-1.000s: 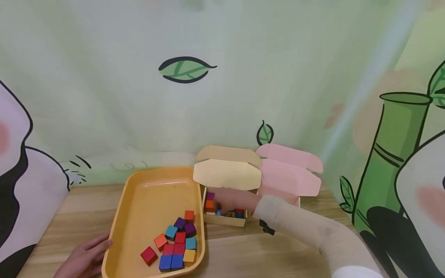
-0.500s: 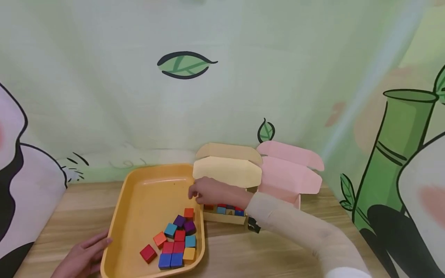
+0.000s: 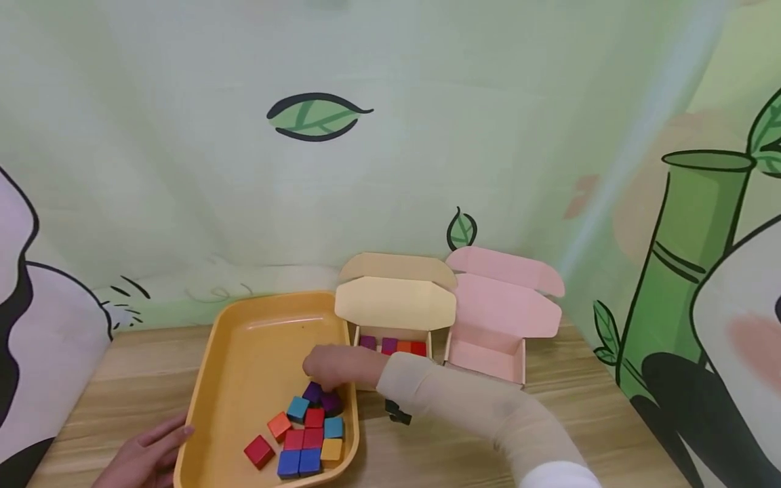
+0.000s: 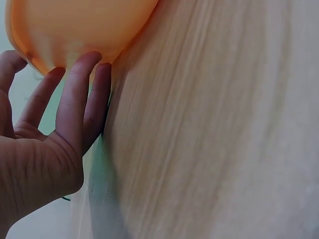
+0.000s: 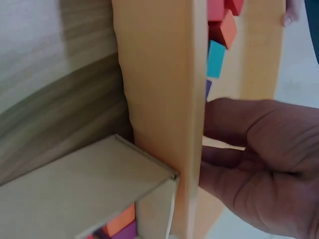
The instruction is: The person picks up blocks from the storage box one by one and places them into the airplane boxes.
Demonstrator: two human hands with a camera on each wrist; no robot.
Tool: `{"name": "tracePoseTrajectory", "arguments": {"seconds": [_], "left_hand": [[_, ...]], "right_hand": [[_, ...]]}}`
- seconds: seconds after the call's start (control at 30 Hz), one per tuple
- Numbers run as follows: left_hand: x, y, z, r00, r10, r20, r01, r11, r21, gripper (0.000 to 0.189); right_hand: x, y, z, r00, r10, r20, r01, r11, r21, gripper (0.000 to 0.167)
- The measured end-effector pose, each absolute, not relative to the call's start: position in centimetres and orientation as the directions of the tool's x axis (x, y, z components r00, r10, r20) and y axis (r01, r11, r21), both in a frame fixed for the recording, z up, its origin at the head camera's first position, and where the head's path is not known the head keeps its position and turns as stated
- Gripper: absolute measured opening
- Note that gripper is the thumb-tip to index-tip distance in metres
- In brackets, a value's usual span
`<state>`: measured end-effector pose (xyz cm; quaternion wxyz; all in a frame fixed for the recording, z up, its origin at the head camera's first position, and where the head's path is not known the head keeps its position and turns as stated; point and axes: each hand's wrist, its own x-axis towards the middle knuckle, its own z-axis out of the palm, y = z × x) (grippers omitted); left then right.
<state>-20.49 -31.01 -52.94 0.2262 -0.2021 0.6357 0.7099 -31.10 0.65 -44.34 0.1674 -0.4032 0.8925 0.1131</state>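
Note:
A yellow-orange tray [image 3: 262, 359] lies on the wooden table, holding several coloured cubes [image 3: 314, 417] toward its near right corner. My left hand [image 3: 143, 451] rests against the tray's left side; its fingertips [image 4: 102, 69] touch the outer wall with the fingers loosely extended. My right hand [image 3: 342, 366] reaches over the tray's right rim, fingers bent downward beside two purple cubes [image 3: 331, 402]. It covers the place of an orange-red cube. Behind the tray wall in the right wrist view, its fingertips are hidden, so I cannot tell whether they grip that cube.
Right of the tray stands a cream box [image 3: 396, 303] with its lid up and purple, orange and red cubes [image 3: 404, 347] inside. A pink box [image 3: 488, 356], also with raised lid, stands beside it. A printed cloth backdrop [image 3: 390, 169] hangs behind the table.
My right hand has come out of the cream box, moved left over the tray rim and down among the cubes. My left hand stays at the tray's side.

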Motion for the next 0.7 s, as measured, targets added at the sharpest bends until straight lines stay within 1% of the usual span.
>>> {"name": "tracePoseTrajectory", "arguments": {"seconds": [0.07,0.13,0.17,0.23,0.3,0.37,0.4,0.47,0.53,0.57,0.6,0.63,0.7], "left_hand": [[-20.4,-31.0,-53.0,-0.817,0.041,-0.575,-0.576,-0.088,0.812,0.080],[-20.4,-31.0,-53.0,-0.820,0.042,-0.571,-0.572,-0.092,0.815,0.079],[-20.3,-31.0,-53.0,-0.822,0.056,-0.567,-0.570,-0.096,0.816,0.076],[-20.2,-31.2,-53.1,-0.824,0.087,-0.560,-0.567,-0.115,0.816,0.058],[-20.1,-31.3,-53.1,-0.829,0.117,-0.546,-0.558,-0.131,0.819,0.035],[-20.0,-31.4,-53.2,-0.832,0.141,-0.536,-0.553,-0.141,0.821,0.023],[-19.9,-31.4,-53.3,-0.834,0.136,-0.535,-0.551,-0.144,0.822,0.023],[-19.9,-31.3,-53.4,-0.837,0.123,-0.534,-0.547,-0.129,0.827,0.045],[-20.0,-31.1,-53.3,-0.838,0.098,-0.537,-0.545,-0.105,0.832,0.069],[-20.1,-31.0,-53.3,-0.837,0.076,-0.542,-0.547,-0.090,0.832,0.077],[-20.2,-30.9,-53.2,-0.836,0.057,-0.546,-0.548,-0.076,0.833,0.083],[-20.3,-30.9,-53.1,-0.836,0.050,-0.547,-0.549,-0.060,0.834,0.088],[-20.5,-30.8,-53.0,-0.837,0.041,-0.546,-0.547,-0.034,0.836,0.092]], "right_hand": [[-30.7,0.3,-44.5,-0.648,-0.653,-0.392,-0.734,0.673,0.092,0.002],[-30.4,0.1,-44.7,-0.680,-0.620,-0.391,-0.702,0.704,0.105,0.002],[-30.4,0.0,-44.9,-0.691,-0.609,-0.388,-0.692,0.712,0.116,0.004],[-30.4,0.0,-45.3,-0.709,-0.588,-0.390,-0.673,0.729,0.123,0.005],[-30.5,0.2,-45.8,-0.716,-0.584,-0.383,-0.667,0.733,0.130,0.006],[-30.8,0.4,-46.3,-0.711,-0.601,-0.366,-0.678,0.724,0.128,0.005],[-30.8,0.6,-46.3,-0.711,-0.603,-0.360,-0.674,0.731,0.105,0.004],[-31.0,0.9,-46.2,-0.711,-0.611,-0.348,-0.670,0.740,0.068,0.002],[-31.3,1.1,-46.0,-0.705,-0.620,-0.343,-0.669,0.743,0.032,0.004],[-31.4,1.2,-45.9,-0.700,-0.628,-0.339,-0.672,0.741,0.015,0.006],[-31.5,1.2,-45.6,-0.701,-0.626,-0.342,-0.666,0.746,-0.003,0.006],[-31.7,1.2,-45.6,-0.694,-0.634,-0.341,-0.676,0.737,0.005,0.007],[-32.0,1.1,-45.6,-0.690,-0.639,-0.339,-0.678,0.735,-0.006,0.006]]}}
